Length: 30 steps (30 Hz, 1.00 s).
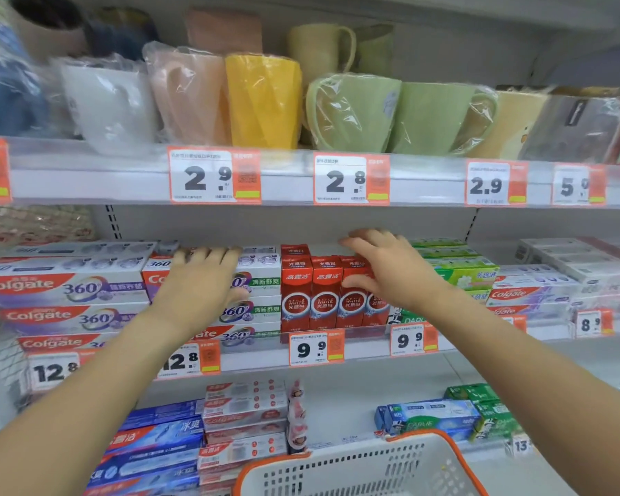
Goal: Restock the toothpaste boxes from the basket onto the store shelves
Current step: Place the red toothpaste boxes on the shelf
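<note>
On the middle shelf (366,347) stand several upright red toothpaste boxes (296,288). My right hand (391,268) reaches over the rightmost red box (351,298), thumb on its front and fingers spread above its top. My left hand (201,277) lies flat, fingers straight, against a stack of white and purple Colgate 360 boxes (65,289). The white basket with an orange rim (358,470) sits at the bottom centre; its inside is not visible.
Green toothpaste boxes (459,270) stand right of the red ones. Wrapped plastic cups (265,102) fill the top shelf. Blue and red-white toothpaste boxes (244,413) lie on the lower shelf. Price tags (315,349) line the shelf edges.
</note>
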Available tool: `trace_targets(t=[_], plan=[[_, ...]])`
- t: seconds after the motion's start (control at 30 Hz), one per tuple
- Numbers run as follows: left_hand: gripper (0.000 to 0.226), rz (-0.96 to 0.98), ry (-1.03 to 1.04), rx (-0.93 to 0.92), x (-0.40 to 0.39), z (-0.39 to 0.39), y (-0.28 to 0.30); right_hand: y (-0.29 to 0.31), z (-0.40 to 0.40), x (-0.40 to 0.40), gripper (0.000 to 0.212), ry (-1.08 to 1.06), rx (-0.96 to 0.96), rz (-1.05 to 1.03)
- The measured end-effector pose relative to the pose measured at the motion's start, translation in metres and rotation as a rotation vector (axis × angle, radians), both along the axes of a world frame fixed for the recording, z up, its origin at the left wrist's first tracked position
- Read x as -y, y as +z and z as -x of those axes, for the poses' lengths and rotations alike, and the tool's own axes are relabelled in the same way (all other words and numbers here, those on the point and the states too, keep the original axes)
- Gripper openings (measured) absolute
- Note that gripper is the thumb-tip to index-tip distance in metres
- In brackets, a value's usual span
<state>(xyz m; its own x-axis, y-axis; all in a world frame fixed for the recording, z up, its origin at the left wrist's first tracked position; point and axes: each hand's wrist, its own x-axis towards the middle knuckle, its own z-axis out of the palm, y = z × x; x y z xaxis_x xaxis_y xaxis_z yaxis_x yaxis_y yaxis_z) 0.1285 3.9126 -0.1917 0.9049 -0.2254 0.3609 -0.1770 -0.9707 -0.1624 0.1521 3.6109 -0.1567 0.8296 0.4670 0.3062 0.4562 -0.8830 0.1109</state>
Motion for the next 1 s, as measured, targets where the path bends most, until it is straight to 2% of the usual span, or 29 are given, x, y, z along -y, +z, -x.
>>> trace_targets(t=[0.2,0.33,0.43,0.57,0.73,0.87,1.0], plan=[[0.093,-0.020,-0.010,-0.100,-0.001,-0.004,0.005,0.018,0.011,-0.086,0.075,0.227,-0.053,-0.004],[0.080,0.048,-0.088,-0.016,-0.011,0.003,0.003,0.008,0.005,-0.131,0.092,0.248,-0.128,0.045],[0.090,0.048,-0.060,0.078,-0.040,0.012,0.003,0.003,-0.002,-0.138,0.084,0.235,-0.118,0.065],[0.109,0.081,0.117,0.096,-0.098,0.021,0.006,-0.001,-0.006,-0.136,0.074,0.214,-0.125,0.044],[0.095,0.102,0.151,0.002,-0.134,0.024,0.000,-0.001,-0.003,-0.151,0.078,0.232,-0.016,0.120],[0.104,0.048,0.172,-0.022,-0.129,0.018,-0.003,-0.007,0.003,-0.174,0.091,0.282,-0.009,0.126],[0.107,0.079,0.148,-0.005,-0.130,0.019,-0.005,-0.017,0.002,-0.188,0.082,0.271,-0.016,0.080]])
